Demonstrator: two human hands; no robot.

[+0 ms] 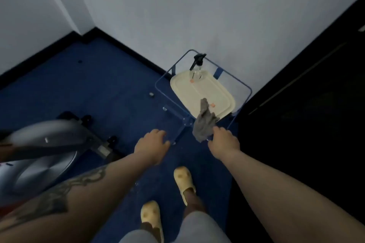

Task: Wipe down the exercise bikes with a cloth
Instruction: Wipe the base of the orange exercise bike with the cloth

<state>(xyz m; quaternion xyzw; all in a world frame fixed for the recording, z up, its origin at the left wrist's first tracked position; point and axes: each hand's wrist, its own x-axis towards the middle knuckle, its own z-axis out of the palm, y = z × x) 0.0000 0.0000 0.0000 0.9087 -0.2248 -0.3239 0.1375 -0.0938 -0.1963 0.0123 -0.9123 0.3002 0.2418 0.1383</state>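
Note:
A grey cloth point(204, 122) hangs crumpled over the near corner of a clear acrylic side table point(177, 112), part of it lying on a cream tray point(189, 92). My right hand point(224, 142) pinches the cloth's lower edge just in front of the table. Level with it and to its left, my left hand point(153, 144) hovers over the blue carpet with fingers spread and nothing in it. An exercise bike point(41, 152), blurred, with a silver flywheel and black base feet, stands at the lower left.
A clear spray bottle with a black trigger point(197, 65) stands at the tray's far end. White walls with black skirting meet in a corner behind. A dark door or cabinet point(306, 104) fills the right side. My feet in yellow slippers point(184, 185) stand on the carpet below.

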